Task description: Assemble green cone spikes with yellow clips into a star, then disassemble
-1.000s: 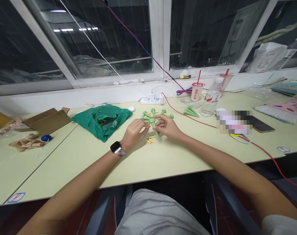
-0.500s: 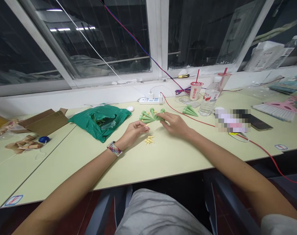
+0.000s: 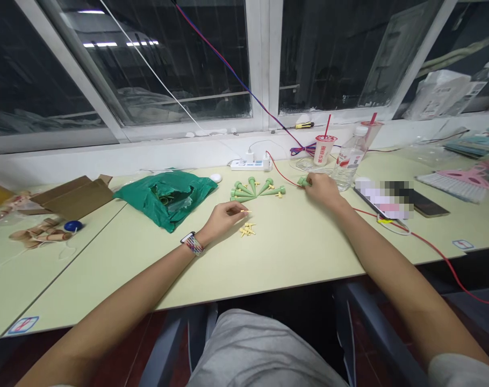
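Observation:
My left hand [image 3: 224,219] rests on the table, its fingertips pinching a small yellow plastic peg [image 3: 244,212]. Just below it lies a little heap of similar yellow pegs [image 3: 247,230]. Several green plastic cone spikes [image 3: 244,192] are fanned out on the table beyond that hand, with yellow bits among them. Far to the right, my right hand [image 3: 323,192] is shut around a green cone whose end [image 3: 303,181] sticks out by the fingers. The rest of that cone is hidden in my hand.
A green plastic bag [image 3: 167,199] and a cardboard box [image 3: 73,198] lie left of my hands. A power strip [image 3: 250,165], a red cable [image 3: 282,174], a drink cup [image 3: 324,149] and a water bottle [image 3: 349,158] stand along the window. A phone [image 3: 430,204] and a pink brush [image 3: 458,184] lie right.
My right hand has moved rightward from the cone cluster to the cones near the cup and closed on one. My left hand stays near the yellow pegs, now pinching one.

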A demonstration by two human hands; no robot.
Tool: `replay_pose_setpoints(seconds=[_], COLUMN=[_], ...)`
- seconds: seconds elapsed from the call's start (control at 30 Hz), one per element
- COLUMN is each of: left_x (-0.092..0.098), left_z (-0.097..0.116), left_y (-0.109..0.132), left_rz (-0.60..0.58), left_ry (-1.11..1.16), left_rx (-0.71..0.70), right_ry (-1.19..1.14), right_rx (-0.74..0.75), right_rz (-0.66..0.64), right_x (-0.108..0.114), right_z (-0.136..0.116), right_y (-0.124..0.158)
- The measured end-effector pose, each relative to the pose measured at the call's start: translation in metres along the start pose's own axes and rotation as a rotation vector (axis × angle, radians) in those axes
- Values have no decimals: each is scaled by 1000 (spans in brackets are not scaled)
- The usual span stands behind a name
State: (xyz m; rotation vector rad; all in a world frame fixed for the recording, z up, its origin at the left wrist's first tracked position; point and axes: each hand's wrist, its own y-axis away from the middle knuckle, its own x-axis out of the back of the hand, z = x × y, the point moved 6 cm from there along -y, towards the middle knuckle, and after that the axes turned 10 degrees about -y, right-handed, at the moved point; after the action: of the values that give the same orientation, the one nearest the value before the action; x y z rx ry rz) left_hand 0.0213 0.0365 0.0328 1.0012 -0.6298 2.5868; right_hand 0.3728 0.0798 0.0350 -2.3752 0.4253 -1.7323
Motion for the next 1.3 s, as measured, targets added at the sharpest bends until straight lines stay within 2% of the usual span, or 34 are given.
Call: replay_pose_setpoints(seconds=[0.3,0.67,1.0,1.3], left_x=[-3,-8,-9,-10], left_z=[-2,6,11,10], left_y=[2,4,4,5], left_rz=[-31,-57,-68,-67], left_ry=[-22,-186,-222,-226], left_rx=[-6,-165,-205,-215], right_ry=[73,76,124,142], right_rx=[-72,-75,-107,-64], right_rz=[-38,-65,-104,-54], right_x=[1,1,6,0], right_z=[4,5,-3,0], right_y=[5,5,10,8])
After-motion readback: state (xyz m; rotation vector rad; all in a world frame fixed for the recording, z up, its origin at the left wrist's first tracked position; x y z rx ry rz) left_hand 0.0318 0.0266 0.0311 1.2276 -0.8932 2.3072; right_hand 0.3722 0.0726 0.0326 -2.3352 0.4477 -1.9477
